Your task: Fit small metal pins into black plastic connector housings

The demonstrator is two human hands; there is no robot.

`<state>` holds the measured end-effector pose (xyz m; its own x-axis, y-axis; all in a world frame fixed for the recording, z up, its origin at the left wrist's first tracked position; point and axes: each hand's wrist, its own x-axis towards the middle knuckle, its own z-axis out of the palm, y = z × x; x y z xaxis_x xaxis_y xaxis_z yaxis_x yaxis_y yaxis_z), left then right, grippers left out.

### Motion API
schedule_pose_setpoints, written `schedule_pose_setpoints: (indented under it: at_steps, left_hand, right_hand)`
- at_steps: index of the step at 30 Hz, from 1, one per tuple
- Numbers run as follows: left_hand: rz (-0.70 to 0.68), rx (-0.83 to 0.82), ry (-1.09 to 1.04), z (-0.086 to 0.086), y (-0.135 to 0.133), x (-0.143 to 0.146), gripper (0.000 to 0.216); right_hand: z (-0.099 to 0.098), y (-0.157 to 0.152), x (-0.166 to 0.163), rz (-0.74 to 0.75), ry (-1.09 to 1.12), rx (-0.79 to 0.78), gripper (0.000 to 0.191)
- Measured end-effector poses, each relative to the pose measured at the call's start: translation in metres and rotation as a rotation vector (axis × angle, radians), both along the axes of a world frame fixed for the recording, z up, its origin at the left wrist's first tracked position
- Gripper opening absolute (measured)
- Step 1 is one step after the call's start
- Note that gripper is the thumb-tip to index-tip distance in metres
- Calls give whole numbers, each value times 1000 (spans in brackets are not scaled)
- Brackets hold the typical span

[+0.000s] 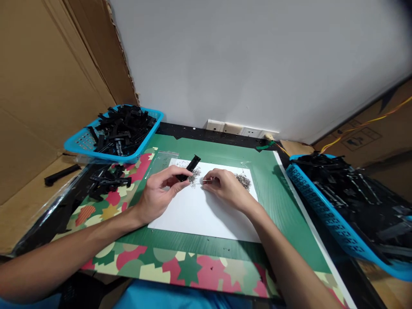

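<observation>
Over the white paper sheet [199, 214], the left hand [155, 193] pinches a slim black plastic strip [193, 163], probably light and stiff, best held edgewise; the right hand [227, 187], apart, pinches a thin metallic piece [206, 180]

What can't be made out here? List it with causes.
Head view:
Black part: lower end hidden by left hand.
Thin piece: too small, partly covered by right hand.
Right basket: cut off by right edge.
Silvery bits: too small to tell apart.
</observation>
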<state>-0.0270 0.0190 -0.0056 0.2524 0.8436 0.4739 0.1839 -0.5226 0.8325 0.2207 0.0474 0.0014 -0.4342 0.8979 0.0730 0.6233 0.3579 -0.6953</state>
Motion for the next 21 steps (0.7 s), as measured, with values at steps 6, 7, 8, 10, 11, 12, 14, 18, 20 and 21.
schedule_pose_setpoints:
  at_steps: [6, 7, 8, 10, 11, 12, 14, 18, 20, 21]
  left_hand:
    - [-31, 108, 74, 2, 5, -3, 14]
    - [-33, 108, 76, 1, 5, -3, 14]
    - [-33, 102, 77, 1, 5, -3, 14]
    - [-31, 83, 70, 0, 4, -2, 14]
    - [-29, 67, 66, 0, 4, -2, 14]
    - [-24, 48, 62, 0, 3, -1, 14]
    - [-3, 2, 51, 0, 3, -1, 14]
    - [-2, -85, 34, 0, 4, 1, 13]
    - [-15, -104, 17, -2, 4, 3, 14]
    - [-16, -108, 5, -2, 4, 3, 15]
  right_hand:
    - [-1, -5, -7, 27, -23, 10, 14]
    - [-1, -7, -7, 40, -34, 22, 15]
    - [0, -8, -7, 50, -40, 30, 15]
    - [2, -11, -5, 62, -19, 25, 13]
    - [3, -12, -4, 65, 13, 14, 11]
    - [5, -12, -2, 63, 59, -2, 9]
    - [10, -14, -2, 46, 204, -49, 10]
    - [15, -18, -14, -29, 589, -140, 19]
    - [13, -21, -25, -66, 740, -179, 21]
    - [12, -23, -31, -76, 798, -204, 22]
